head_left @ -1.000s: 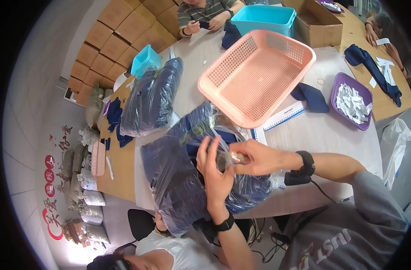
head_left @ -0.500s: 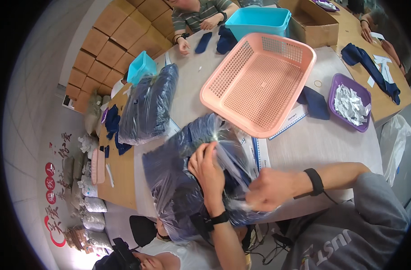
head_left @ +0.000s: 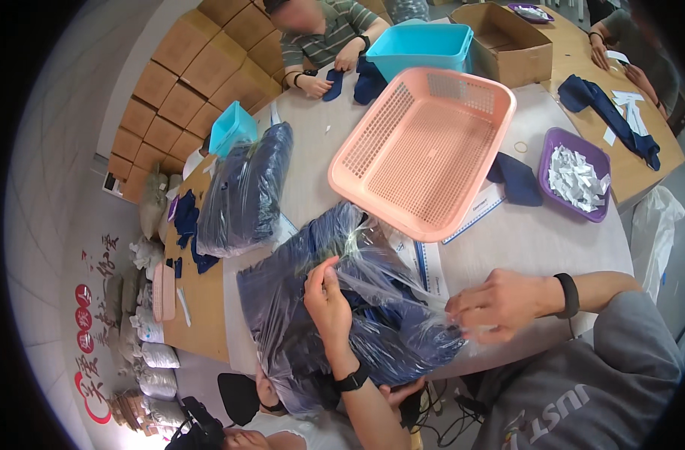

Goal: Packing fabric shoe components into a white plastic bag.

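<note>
A clear plastic bag packed with folded dark-blue fabric pieces lies on the near side of the table. My left hand is at the middle of this bag, fingers loosely bent and apart, with no grip visible. At the bag's right end my right hand has curled fingers on the plastic film, which stretches taut toward it. Some of its fingertips are blurred. Behind, to the left, lies a second clear bag of dark-blue fabric pieces.
A pink perforated basket stands just beyond the bag. To its right are a navy cloth piece and a purple tray of white slips. Farther back are a turquoise bin and a cardboard box. Co-workers sit around the table.
My right hand has moved right, drawing the film out across the bag. My left hand has shifted slightly left and down, its fingers loosening. A co-worker's hand across the table now touches a navy piece.
</note>
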`<action>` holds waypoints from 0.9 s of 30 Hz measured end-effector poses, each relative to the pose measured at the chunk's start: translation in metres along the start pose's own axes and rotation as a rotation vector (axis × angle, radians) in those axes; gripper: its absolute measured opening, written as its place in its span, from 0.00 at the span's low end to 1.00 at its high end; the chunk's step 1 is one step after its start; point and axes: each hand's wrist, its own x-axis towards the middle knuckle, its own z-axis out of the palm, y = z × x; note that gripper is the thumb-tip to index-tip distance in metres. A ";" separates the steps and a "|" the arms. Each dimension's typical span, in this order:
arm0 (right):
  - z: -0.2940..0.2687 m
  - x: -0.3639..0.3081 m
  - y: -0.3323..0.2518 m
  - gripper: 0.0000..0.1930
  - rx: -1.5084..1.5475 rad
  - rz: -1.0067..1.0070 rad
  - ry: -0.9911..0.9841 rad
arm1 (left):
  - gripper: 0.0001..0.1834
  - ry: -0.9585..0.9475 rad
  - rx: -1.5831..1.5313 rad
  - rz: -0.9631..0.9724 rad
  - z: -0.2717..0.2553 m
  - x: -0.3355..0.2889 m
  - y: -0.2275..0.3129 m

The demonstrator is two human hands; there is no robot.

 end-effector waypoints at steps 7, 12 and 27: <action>-0.030 0.077 -0.022 0.09 -0.026 0.090 0.298 | 0.13 -0.467 0.078 0.036 -0.059 0.016 0.037; 0.034 0.102 0.030 0.10 -0.062 0.365 0.283 | 0.17 -0.267 0.337 0.174 0.001 0.056 -0.009; 0.086 0.115 0.079 0.18 0.005 0.470 0.223 | 0.10 -0.418 0.399 0.197 -0.004 0.044 0.000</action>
